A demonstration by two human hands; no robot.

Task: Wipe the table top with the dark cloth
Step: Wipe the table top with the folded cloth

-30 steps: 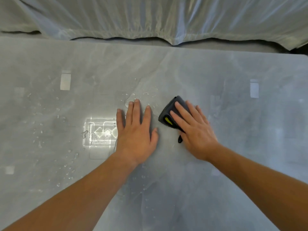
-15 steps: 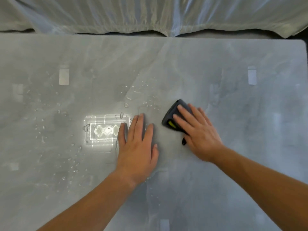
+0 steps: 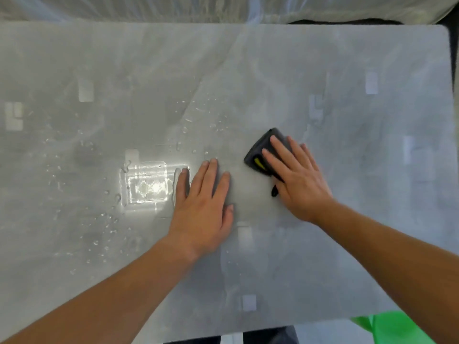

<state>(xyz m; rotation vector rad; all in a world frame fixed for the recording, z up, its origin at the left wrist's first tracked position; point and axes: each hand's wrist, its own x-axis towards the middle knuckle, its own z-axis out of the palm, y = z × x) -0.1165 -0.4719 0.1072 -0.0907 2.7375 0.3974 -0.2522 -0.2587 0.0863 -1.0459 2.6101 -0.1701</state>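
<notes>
A folded dark cloth (image 3: 258, 152) with a yellow tag lies on the grey marble table top (image 3: 347, 58), right of centre. My right hand (image 3: 298, 180) presses flat on the cloth and covers its near half. My left hand (image 3: 206, 207) rests flat on the bare table to the left of the cloth, fingers together, holding nothing. Water droplets (image 3: 198, 115) speckle the surface beyond and to the left of my hands.
A bright ceiling-light glare (image 3: 146, 184) shines on the wet patch left of my left hand. Pale sheeting (image 3: 223, 8) hangs past the table's far edge. The right edge and near edge are in view, with something green (image 3: 397, 328) below the near right corner.
The view has pulled back, so the table's near and right edges now show. My hands and the cloth sit slightly nearer to me on the table; droplets lie farther beyond my fingers.
</notes>
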